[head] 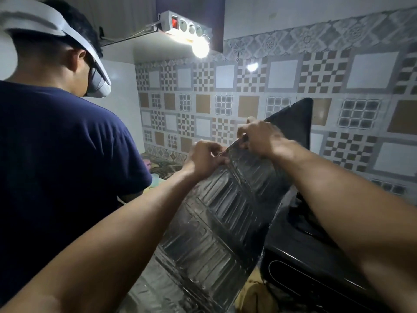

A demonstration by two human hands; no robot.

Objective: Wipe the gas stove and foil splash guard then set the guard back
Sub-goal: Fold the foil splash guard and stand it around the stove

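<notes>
The embossed silver foil splash guard (216,220) stands tilted in the middle of the view, its lower part reaching toward the bottom edge. My left hand (204,158) pinches its top edge on the left. My right hand (261,137) grips the same top edge a little further right and higher. The black gas stove (300,265) sits to the right of the guard, partly hidden by my right forearm. A dark panel (293,123) rises behind my right hand.
A person in a navy shirt (56,166) with a white headset stands close on the left. Patterned wall tiles (338,86) run behind the counter. A bare bulb (200,49) and a power strip (180,23) hang above. A yellowish cloth (249,290) lies under the stove's front.
</notes>
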